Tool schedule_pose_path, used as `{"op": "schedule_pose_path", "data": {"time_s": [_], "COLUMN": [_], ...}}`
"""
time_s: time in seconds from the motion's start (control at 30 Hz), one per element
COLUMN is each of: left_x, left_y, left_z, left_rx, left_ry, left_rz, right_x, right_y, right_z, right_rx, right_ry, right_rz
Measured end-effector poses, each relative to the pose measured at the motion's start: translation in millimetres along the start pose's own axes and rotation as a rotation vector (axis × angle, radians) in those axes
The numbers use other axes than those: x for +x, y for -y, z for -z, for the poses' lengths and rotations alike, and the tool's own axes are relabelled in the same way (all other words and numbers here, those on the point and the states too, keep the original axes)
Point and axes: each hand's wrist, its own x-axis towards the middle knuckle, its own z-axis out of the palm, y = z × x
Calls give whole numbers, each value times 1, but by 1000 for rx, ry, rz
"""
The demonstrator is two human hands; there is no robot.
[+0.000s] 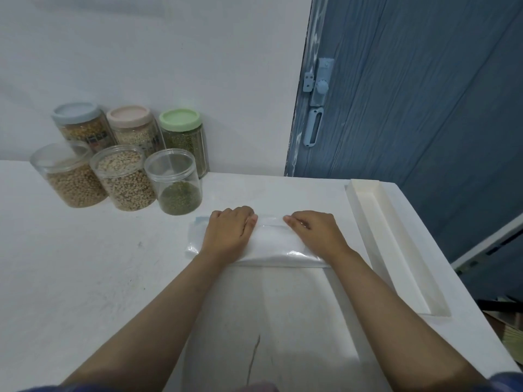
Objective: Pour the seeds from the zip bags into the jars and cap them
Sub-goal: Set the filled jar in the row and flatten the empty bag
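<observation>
Both hands (227,234) (315,233) flat, pressing bag (271,244); seeds apparently poured; next, capping open jars (124,176).

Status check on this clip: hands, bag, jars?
Left hand and right hand both flat on empty zip bag. Three front jars filled, uncapped. Nothing in the way.
</observation>
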Motion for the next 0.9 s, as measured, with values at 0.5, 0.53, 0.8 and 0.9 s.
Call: {"op": "schedule_pose_path", "data": {"time_s": [0.5, 0.53, 0.8, 0.9], "left_x": [-1, -4, -28, -35], "left_y": [-27, -30, -30, -30], "left_z": [9, 7, -7, -12], "left_rx": [70, 118, 150, 148], "left_ry": [178, 132, -84, -126], "left_rz": [145, 155, 78, 50], "right_x": [-19, -21, -51, -59], "right_y": [4, 5, 7, 12], "right_z": [-2, -3, -2, 7], "right_rx": [-280, -256, -120, -131], "right_ry": [82, 45, 8, -9], "right_rz": [-75, -58, -63, -85]}}
